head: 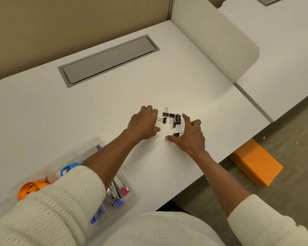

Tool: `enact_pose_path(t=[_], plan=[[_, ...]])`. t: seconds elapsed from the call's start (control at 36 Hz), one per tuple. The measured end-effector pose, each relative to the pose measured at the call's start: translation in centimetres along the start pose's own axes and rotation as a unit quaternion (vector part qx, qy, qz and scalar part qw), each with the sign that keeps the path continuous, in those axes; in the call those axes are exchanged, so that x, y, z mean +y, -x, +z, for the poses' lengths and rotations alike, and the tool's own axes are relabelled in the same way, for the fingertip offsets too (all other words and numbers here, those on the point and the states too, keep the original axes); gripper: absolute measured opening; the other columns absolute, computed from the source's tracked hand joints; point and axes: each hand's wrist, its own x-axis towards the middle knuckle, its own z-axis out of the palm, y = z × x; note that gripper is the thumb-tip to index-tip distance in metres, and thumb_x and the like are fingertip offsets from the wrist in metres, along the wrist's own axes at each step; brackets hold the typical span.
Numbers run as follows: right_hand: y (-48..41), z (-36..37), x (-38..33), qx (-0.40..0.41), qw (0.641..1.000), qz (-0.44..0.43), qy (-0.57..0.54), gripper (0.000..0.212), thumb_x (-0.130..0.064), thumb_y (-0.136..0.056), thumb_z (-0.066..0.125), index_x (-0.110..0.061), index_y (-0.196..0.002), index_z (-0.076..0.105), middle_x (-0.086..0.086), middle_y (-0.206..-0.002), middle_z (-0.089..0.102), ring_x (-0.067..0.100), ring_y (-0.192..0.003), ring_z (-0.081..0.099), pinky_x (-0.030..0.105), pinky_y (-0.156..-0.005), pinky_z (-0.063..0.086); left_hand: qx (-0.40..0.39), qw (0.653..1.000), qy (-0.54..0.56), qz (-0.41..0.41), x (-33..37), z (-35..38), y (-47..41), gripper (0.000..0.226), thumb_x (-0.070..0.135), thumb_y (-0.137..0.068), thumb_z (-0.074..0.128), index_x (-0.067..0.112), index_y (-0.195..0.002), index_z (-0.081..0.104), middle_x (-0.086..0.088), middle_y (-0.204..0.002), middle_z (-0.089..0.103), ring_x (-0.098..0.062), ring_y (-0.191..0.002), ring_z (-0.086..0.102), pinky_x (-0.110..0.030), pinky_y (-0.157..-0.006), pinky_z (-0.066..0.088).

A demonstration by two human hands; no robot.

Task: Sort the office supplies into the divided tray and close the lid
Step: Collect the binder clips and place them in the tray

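Several small black binder clips [172, 118] lie in a loose cluster on the white desk [78, 110]. My left hand [143, 123] rests just left of the cluster, fingers curled down, holding nothing. On the right, my right hand [188, 134] has its fingers spread, and one more binder clip [176, 134] lies under its palm edge between thumb and fingers. The clear divided tray [94, 141] sits at the lower left, partly hidden by my left sleeve. It holds an orange strap [32, 188], a blue item [68, 168] and staplers [115, 196].
A grey cable hatch [107, 60] is set into the desk at the back. A white divider panel [219, 43] stands on the right. An orange box [256, 162] lies on the floor beyond the desk's right edge.
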Motion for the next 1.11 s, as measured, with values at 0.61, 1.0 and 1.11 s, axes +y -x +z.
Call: enact_pose_path(t=[0.61, 1.0, 1.11], plan=[[-4.8, -0.3, 0.3, -0.004, 0.998, -0.029, -0.061, 0.033, -0.027, -0.087, 0.075, -0.025, -0.117, 0.063, 0.009, -0.112, 0.045, 0.033, -0.089, 0.067, 0.05, -0.073, 0.064, 0.02, 0.993, 0.102, 0.061, 2.8, 3.6, -6.5, 0.042, 0.036, -0.089, 0.079, 0.019, -0.125, 0.066, -0.006, -0.136, 0.043, -0.027, -0.125, 0.04, -0.046, -0.077, 0.059], [-4.6, -0.4, 1.2, 0.028, 0.988, 0.017, -0.151, 0.02, -0.027, -0.082, 0.074, -0.034, -0.096, 0.061, 0.008, -0.103, 0.058, 0.022, -0.063, 0.072, 0.014, -0.046, 0.049, 0.035, 0.992, 0.116, -0.022, 5.4, 3.1, -5.2, 0.028, -0.008, -0.09, 0.052, 0.007, -0.112, 0.054, -0.012, -0.125, 0.047, -0.032, -0.114, 0.043, -0.047, -0.079, 0.056], [-4.8, -0.4, 1.5, 0.028, 0.983, 0.034, -0.177, 0.024, -0.027, -0.08, 0.076, -0.035, -0.094, 0.06, 0.009, -0.103, 0.061, 0.02, -0.062, 0.073, 0.017, -0.055, 0.052, 0.019, 0.994, 0.1, -0.027, 5.8, 2.7, -5.2, 0.032, -0.009, -0.092, 0.05, 0.005, -0.121, 0.053, -0.015, -0.126, 0.051, -0.035, -0.12, 0.045, -0.046, -0.082, 0.053]])
